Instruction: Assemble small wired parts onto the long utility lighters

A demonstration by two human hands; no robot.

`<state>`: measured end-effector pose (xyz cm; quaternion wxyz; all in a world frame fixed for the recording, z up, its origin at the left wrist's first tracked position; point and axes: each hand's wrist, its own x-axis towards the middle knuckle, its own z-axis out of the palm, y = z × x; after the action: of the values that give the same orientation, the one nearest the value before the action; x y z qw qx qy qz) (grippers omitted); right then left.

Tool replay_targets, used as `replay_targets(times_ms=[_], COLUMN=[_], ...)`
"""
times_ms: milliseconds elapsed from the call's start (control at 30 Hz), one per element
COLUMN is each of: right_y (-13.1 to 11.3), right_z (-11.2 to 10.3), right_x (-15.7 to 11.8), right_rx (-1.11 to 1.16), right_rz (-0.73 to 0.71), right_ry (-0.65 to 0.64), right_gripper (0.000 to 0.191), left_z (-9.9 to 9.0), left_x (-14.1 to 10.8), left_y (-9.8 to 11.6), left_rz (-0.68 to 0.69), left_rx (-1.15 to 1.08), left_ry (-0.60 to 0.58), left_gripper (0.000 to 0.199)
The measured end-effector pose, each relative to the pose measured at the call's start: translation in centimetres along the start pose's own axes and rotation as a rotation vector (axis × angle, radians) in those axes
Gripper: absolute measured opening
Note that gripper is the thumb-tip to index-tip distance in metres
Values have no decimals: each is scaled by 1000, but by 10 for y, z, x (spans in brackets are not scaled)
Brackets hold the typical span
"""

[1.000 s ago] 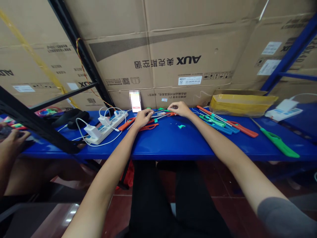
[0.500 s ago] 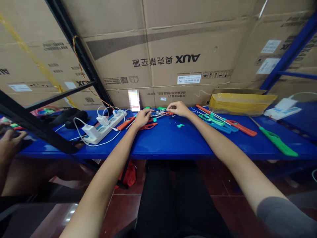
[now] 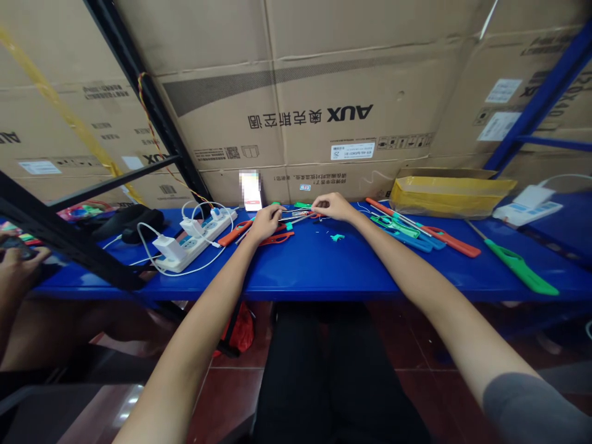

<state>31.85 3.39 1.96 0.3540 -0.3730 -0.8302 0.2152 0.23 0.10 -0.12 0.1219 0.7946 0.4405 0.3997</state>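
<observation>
Over the back of the blue table, my left hand (image 3: 267, 223) is closed, its fingertips at one end of a thin metal lighter tube (image 3: 296, 217). My right hand (image 3: 333, 206) pinches close to the tube's other end; what lies between its fingertips is too small to make out. Orange lighter parts (image 3: 277, 237) lie under and beside my left hand, with an orange lighter handle (image 3: 235, 232) further left. A small green plastic piece (image 3: 337, 237) rests below my right hand.
Blue, green and orange long lighters (image 3: 416, 231) lie to the right, a green one (image 3: 522, 265) apart from them. A power strip (image 3: 198, 240) with chargers, a lit phone (image 3: 250, 190) and a yellow-taped box (image 3: 451, 194) surround the work. A co-worker's hand (image 3: 18, 265) shows at far left.
My hands stay almost in place, still close together over the lighter parts. The tube between them has shifted slightly. The whole view has moved a little.
</observation>
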Motion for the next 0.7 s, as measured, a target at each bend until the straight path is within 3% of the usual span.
replay_targets(times_ms=[467,700], right_y=[-1,-3], right_z=[3,6], right_x=[-3,-2], right_rx=[10,8], right_rz=[-12,-24], right_ry=[-11,-5], right_gripper=[26,23], left_z=[1,3], left_x=[-1,-1], left_y=[4,18], left_rz=[-41,-7], left_rx=[10,95], left_ry=[-64,-129], left_gripper=[30,28])
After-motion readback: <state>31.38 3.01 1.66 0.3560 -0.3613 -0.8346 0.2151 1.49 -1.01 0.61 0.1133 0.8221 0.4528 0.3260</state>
